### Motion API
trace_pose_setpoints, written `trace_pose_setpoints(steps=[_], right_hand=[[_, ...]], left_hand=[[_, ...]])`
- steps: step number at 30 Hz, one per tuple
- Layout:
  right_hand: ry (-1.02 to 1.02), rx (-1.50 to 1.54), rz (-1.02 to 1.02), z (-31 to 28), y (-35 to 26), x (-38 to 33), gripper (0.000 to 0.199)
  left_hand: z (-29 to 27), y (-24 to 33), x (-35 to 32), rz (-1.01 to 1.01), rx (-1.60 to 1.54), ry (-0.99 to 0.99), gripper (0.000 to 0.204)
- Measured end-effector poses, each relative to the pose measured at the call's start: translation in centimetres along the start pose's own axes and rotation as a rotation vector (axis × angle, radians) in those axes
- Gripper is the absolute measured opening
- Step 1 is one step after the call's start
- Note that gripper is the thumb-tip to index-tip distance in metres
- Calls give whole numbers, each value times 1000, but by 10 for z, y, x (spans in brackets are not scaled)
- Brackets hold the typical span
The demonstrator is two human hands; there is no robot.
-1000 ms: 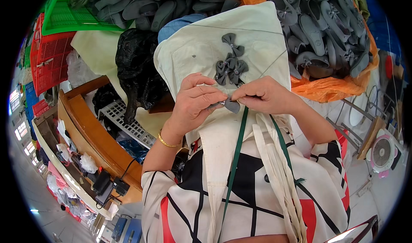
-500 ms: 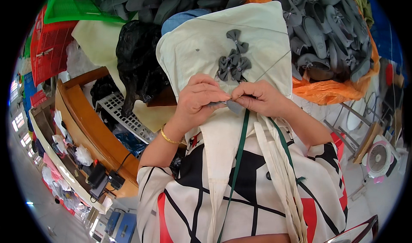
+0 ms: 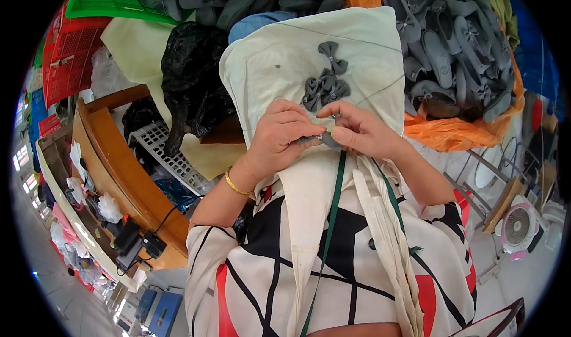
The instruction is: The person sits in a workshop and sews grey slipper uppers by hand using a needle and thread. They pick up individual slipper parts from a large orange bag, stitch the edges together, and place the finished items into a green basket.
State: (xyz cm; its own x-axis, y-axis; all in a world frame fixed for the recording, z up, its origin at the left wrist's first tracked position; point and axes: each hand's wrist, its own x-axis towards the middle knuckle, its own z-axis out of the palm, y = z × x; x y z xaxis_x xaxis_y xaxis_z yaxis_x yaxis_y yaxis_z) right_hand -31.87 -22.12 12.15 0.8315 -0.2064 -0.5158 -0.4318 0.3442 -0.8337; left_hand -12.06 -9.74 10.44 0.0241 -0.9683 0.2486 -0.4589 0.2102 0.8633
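A small grey fabric bow (image 3: 331, 139) is between the person's two hands, at the near edge of a cream cloth (image 3: 256, 75) spread before the body. The left hand (image 3: 281, 133) still pinches it between thumb and fingertips, as it did half a second ago. The right hand (image 3: 364, 130) has changed: its thumb and forefinger, pressed together at the bow then, are now parted, with a silvery metal band (image 3: 336, 116) showing on a finger. Whether its curled fingers hold anything, one cannot tell. The change suggests a shift of grip in the handwork, the left hand alone steadying the bow. Just beyond the fingers lies a cluster of matching dark-grey bows (image 3: 324, 91), with another bow (image 3: 333, 58) touching or nearly touching its far side. Farther right, grey slip-on shoes (image 3: 439, 57) fill a crumpled orange plastic bag (image 3: 455, 136).
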Motion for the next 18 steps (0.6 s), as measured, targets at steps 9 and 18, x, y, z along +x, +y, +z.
trace_pose_setpoints(steps=[9, 18], right_hand=[[27, -161, -127, 4, 5, 4, 34], [430, -1073, -814, 11, 2, 12, 13]], left_hand=[[10, -2, -2, -171, -172, -61, 21], [14, 9, 4, -303, -36, -14, 21]])
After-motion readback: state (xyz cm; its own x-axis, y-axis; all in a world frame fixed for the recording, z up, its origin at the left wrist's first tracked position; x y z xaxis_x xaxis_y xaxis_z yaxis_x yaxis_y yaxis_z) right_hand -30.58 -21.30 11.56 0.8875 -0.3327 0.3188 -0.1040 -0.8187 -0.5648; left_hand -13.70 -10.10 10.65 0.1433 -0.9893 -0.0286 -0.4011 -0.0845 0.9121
